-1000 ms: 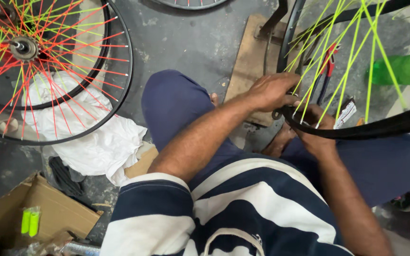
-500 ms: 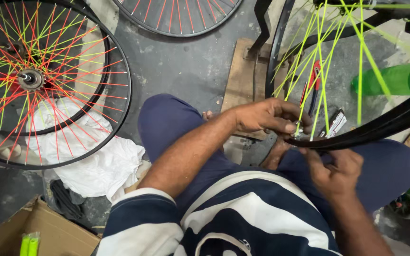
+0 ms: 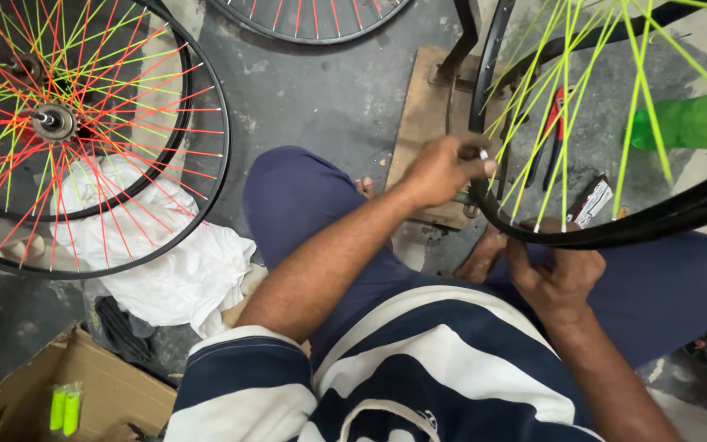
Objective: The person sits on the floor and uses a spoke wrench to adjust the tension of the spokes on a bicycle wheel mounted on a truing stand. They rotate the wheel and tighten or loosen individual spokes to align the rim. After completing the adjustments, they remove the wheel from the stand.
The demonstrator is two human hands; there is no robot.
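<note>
- since the earlier frame, the left hand (image 3: 439, 170) has been shifted further along the black rim (image 3: 615, 233), and the view has been drawn closer.
- a small silver nipple (image 3: 483, 154) is pinched between the left fingertips, against the rim's inner edge.
- the right hand (image 3: 556, 274) is curled under the rim, fingers pressed together on it.
- the rim, laced with yellow-green spokes (image 3: 566, 106), is held over the lap.
- a finished wheel (image 3: 83, 139) is seen on white cloth (image 3: 177, 274) at the floor's left edge.

The black rim (image 3: 615, 233) with green spokes is cut off at two and three o'clock. The fingertips of the right hand (image 3: 558, 282) are hidden behind it (the grip cannot be judged). The finished wheel (image 3: 83, 139) is cropped at nine o'clock.
</note>
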